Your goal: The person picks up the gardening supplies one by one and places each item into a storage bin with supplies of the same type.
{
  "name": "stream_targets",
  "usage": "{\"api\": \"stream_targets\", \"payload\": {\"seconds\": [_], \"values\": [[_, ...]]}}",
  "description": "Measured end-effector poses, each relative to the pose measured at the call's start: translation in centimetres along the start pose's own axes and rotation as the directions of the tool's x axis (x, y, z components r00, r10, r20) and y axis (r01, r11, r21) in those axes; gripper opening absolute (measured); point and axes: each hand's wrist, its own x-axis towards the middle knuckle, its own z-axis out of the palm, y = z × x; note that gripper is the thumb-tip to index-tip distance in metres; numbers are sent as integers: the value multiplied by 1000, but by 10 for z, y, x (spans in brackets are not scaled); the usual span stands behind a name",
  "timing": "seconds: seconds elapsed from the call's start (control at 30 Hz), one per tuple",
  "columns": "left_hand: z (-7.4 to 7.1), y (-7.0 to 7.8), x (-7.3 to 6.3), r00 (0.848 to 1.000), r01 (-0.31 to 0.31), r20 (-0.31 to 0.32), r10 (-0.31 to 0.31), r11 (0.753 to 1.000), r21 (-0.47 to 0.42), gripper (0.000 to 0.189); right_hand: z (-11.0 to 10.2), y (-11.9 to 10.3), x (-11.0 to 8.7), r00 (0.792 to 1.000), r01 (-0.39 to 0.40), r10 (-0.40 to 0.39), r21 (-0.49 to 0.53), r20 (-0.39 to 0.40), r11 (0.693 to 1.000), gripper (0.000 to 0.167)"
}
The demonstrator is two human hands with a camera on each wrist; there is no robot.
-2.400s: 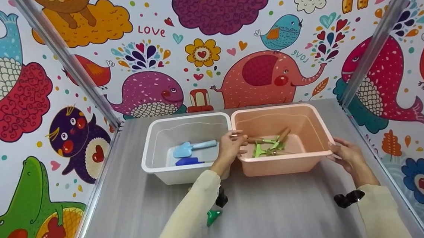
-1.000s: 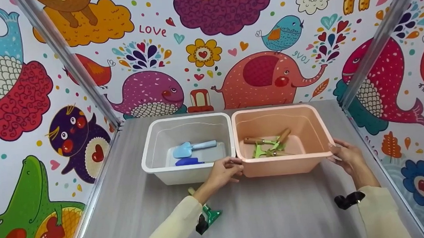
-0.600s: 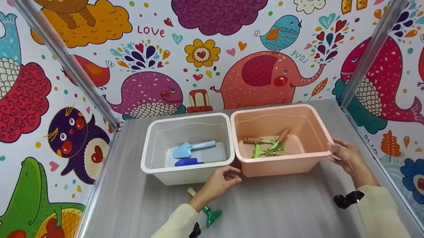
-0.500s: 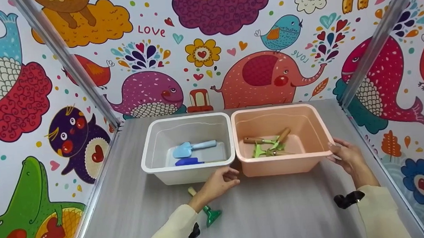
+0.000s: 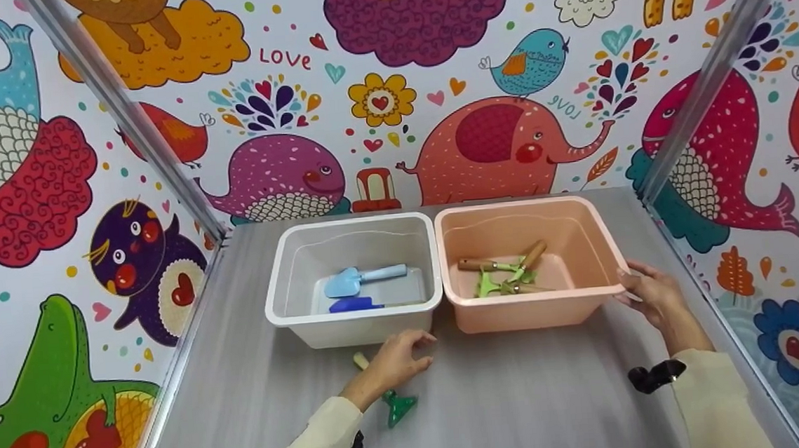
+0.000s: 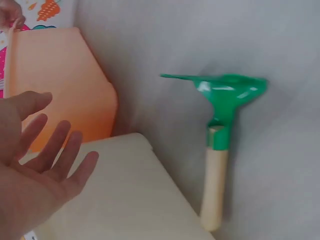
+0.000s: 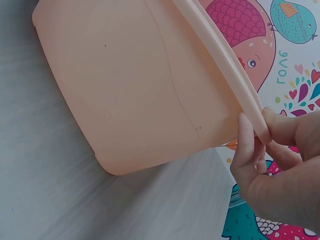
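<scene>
My left hand (image 5: pixel 394 365), with relaxed, spread fingers and nothing in them, hovers in front of the white bin (image 5: pixel 358 331), above a small hoe-like garden tool with a green head (image 6: pixel 227 95) and pale wooden handle (image 6: pixel 215 180). That tool lies on the table and is partly covered by the hand in the head view. At the right, my right hand (image 5: pixel 658 297) pinches the rim of the peach bin (image 7: pixel 145 90) between thumb and fingers. Several green garden tools with brown handles (image 5: pixel 476 265) lie inside that bin. The white one contains a light-blue trowel (image 5: pixel 344 282) and a dark-blue tool (image 5: pixel 352 304).
Both bins stand side by side on a grey table (image 5: pixel 524 398), near the back wall. Patterned panels (image 5: pixel 373 43) enclose the back and sides, with metal posts (image 5: pixel 719 75) at the corners.
My left hand has let go of the peach bin's near left edge and moved down and left, toward the green-headed tool. My right hand has stayed at the rim.
</scene>
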Motion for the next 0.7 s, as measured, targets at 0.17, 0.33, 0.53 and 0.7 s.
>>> {"api": "stream_targets", "payload": {"seconds": [0.17, 0.33, 0.53, 0.7], "values": [[0, -11, -5, 1000, 10, 13, -11, 995, 97, 31, 0, 1, 0, 1000, 8, -8, -16, 5, 1000, 73], [-4, -20, -8, 999, 26, 16, -28, 995, 97, 32, 1, 1, 1, 1000, 0, 0, -26, 4, 1000, 73], [-9, -31, -11, 1000, 8, 4, -9, 983, 184, 33, 1, 0, 0, 1000, -2, 3, -15, 8, 1000, 73], [-9, -46, -15, 999, -25, -16, 30, 966, 259, 32, 0, 0, 0, 1000, -2, 2, -9, 4, 1000, 75]]}}
